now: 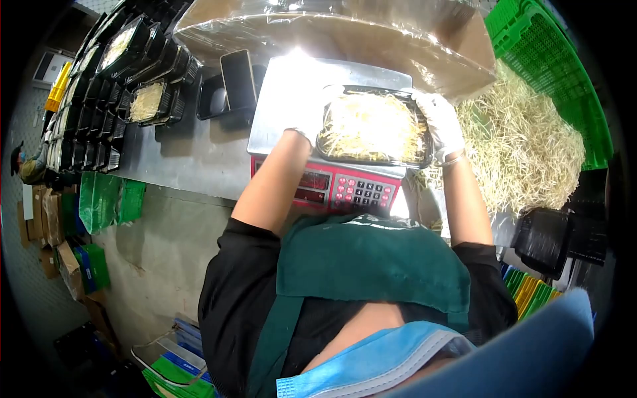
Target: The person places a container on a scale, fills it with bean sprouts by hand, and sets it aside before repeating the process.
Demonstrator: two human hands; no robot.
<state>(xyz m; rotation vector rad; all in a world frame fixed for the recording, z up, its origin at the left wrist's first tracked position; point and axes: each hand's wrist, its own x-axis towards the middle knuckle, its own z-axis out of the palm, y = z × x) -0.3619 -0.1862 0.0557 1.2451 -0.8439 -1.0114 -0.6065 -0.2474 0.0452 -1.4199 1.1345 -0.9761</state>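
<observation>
Best held level over the digital scale (361, 192): black plastic tray (378, 160) of bean sprouts (378, 126), right fingers (424, 103) nearly closed on its rim; cannot tell left hand's (304, 121) finger opening through glare.

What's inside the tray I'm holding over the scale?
Thin, pale sprouts fill the black tray, washed out by glare in the middle. They cover its bottom, which can't be seen.
</observation>
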